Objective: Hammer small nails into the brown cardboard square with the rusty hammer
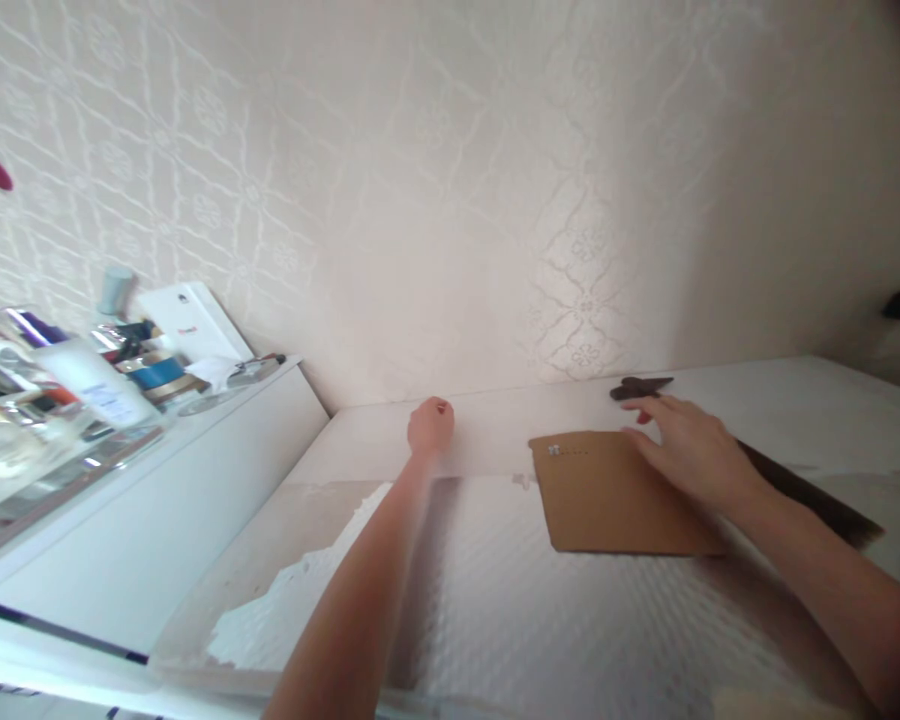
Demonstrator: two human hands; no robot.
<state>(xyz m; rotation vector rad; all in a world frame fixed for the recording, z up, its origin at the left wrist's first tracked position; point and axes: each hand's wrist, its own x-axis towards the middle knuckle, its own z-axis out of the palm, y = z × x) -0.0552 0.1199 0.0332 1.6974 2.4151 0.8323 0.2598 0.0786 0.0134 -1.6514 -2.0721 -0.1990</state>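
My left hand (431, 426) is closed, fingers curled in, over the far part of the white tabletop near the wall. Whatever it may hold is hidden or too small to make out. My right hand (691, 448) hovers at the far right corner of a brown cardboard piece (607, 495), thumb and fingers apart, with nothing visible between them. Small silvery bits (554, 450) and a row of dots show near the cardboard's far left corner. Just beyond my right fingertips lies a small dark brown object (636, 388), its kind unclear.
A long dark strip (810, 490) lies right of the cardboard, partly behind my right forearm. Textured clear sheeting (495, 600) covers the table's near part. On the left, a white cabinet (165, 490) holds bottles, a blue roll (157, 373) and a white box (195, 325). A patterned wall rises behind.
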